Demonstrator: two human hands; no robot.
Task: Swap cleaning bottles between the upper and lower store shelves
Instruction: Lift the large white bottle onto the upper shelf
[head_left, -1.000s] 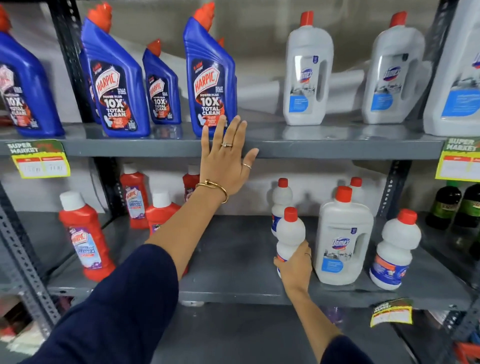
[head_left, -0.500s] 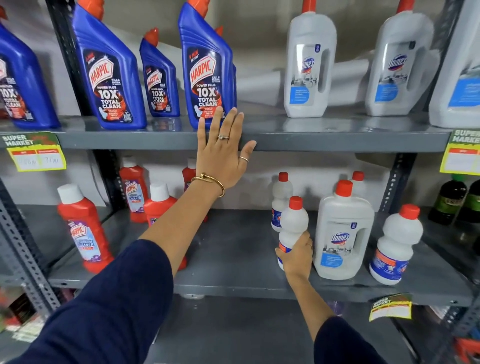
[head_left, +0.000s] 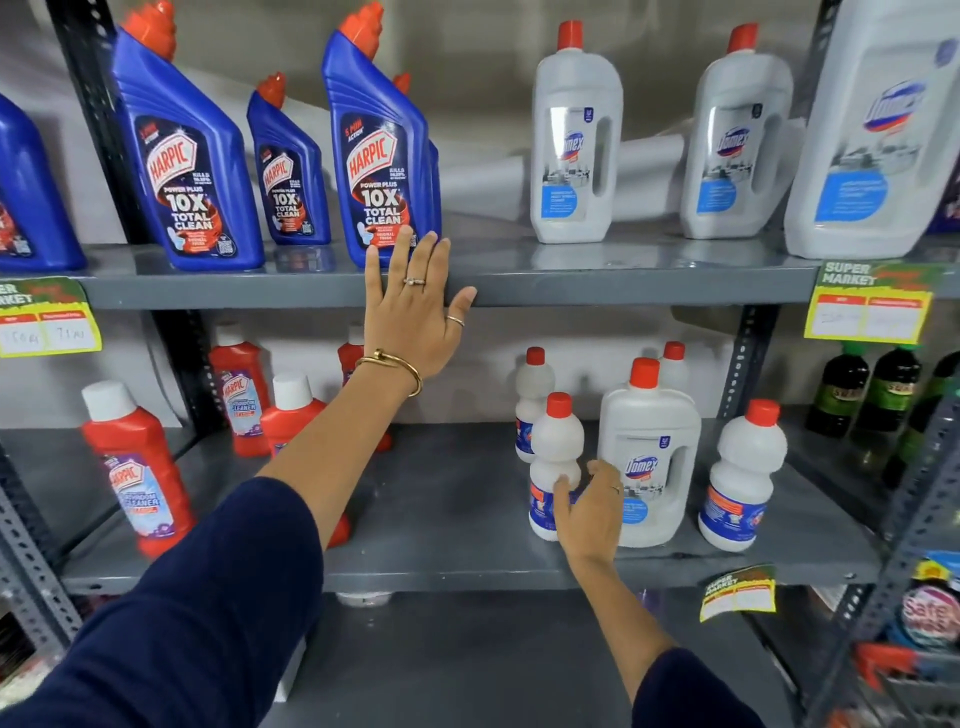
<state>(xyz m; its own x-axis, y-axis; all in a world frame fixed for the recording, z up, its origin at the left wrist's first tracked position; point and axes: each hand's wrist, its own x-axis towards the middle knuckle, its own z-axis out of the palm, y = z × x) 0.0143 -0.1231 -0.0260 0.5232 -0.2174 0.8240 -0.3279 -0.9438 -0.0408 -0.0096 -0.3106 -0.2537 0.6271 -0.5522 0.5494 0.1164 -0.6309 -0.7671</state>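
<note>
Head view: two hands at the cleaning-bottle shelves.

The left hand (head_left: 413, 317) lies flat and spread against the front edge of the upper shelf (head_left: 623, 285), fingertips just below a blue Harpic bottle (head_left: 382, 156), gripping nothing. The right hand (head_left: 589, 512) wraps around the lower body of a small white red-capped bottle (head_left: 556, 452) standing on the lower shelf (head_left: 441, 519), touching a white Domex bottle (head_left: 649, 447).

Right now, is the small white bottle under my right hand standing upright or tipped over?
Upright. The small white bottle stands on the lower shelf, red cap on top, right hand wrapped around it.
</note>
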